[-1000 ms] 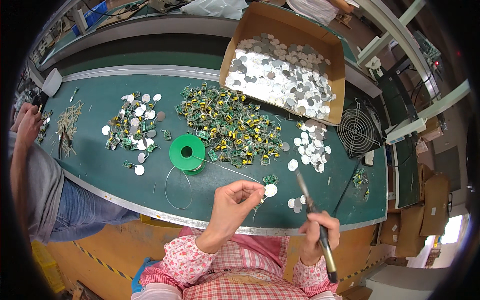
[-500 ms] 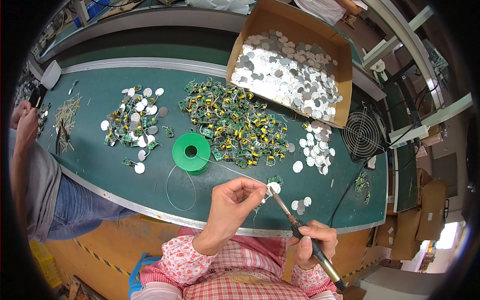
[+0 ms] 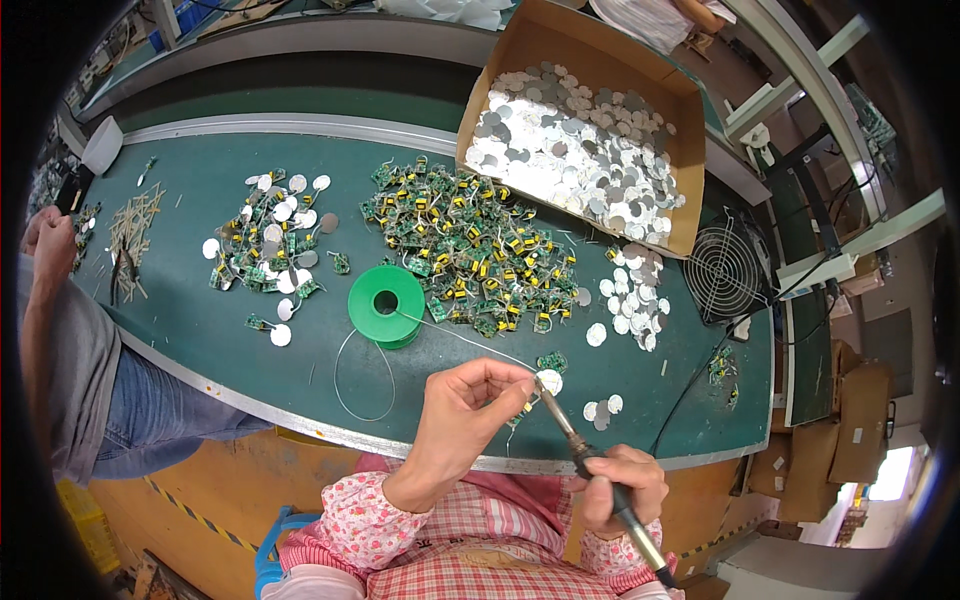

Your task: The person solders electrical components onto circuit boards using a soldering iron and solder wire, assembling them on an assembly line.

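Note:
My left hand (image 3: pixel 462 418) is closed in a pinch on thin solder wire (image 3: pixel 470 343), which runs back to a green spool (image 3: pixel 386 306) on the bench. In my right hand (image 3: pixel 620 487) is a soldering iron (image 3: pixel 580 446), its black grip wrapped by the fingers. The iron's tip meets a white disc (image 3: pixel 550 382) right beside my left fingertips. A small green circuit board (image 3: pixel 552 361) lies just beyond that disc. Another bit of circuit board shows partly under the left fingers. Whether the solder touches the tip is too small to tell.
Circuit boards (image 3: pixel 470 250) with yellow parts are heaped mid-bench; boards with discs (image 3: pixel 268 240) lie left. A cardboard box (image 3: pixel 690 200) of discs stands at the back, loose discs (image 3: pixel 635 300) in front. A fan (image 3: pixel 722 265) is at right, and another person's hands (image 3: pixel 48 235) at far left.
The soldering iron has shifted slightly left, and its rear end has swung a little left with my right hand. My left hand stays almost still, still pinching the solder wire.

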Available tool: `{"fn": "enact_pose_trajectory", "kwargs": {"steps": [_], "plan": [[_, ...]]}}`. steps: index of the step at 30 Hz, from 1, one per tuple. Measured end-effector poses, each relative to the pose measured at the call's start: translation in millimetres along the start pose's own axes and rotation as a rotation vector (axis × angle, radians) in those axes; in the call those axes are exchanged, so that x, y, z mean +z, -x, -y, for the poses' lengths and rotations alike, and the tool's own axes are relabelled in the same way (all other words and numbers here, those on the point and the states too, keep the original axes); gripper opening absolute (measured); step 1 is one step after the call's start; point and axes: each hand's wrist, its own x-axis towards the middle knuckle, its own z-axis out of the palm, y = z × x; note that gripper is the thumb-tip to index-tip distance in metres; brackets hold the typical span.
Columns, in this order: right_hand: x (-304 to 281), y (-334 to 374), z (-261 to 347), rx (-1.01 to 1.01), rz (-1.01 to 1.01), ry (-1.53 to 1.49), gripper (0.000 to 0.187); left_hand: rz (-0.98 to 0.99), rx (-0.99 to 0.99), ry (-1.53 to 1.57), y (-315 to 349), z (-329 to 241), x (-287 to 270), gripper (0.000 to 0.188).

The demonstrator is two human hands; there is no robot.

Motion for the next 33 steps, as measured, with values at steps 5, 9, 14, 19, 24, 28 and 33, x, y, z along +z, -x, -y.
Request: {"fn": "enact_pose_trajectory", "kwargs": {"steps": [5,9,14,19,24,28,33], "plan": [[5,1,5,0.353,-0.261,-0.041,0.016,0.023,-0.02,-0.004,2,-1,3,0.01],[35,-4,-11,0.491,-0.218,-0.212,0.026,0.045,-0.057,-0.004,9,8,6,0.009],[32,7,-16,0.57,-0.224,-0.335,0.025,0.145,-0.095,-0.021,11,16,5,0.013],[23,3,-14,0.516,-0.208,-0.3,0.023,0.324,-0.201,-0.044,10,16,11,0.021],[10,2,-17,0.49,-0.162,-0.248,0.024,0.39,-0.23,-0.132,8,11,7,0.017],[5,3,-17,0.47,-0.131,-0.24,0.024,0.39,-0.242,-0.258,5,4,7,0.01],[1,4,-19,0.431,-0.045,-0.227,0.025,0.375,-0.166,-0.301,4,6,6,0.013]]}}
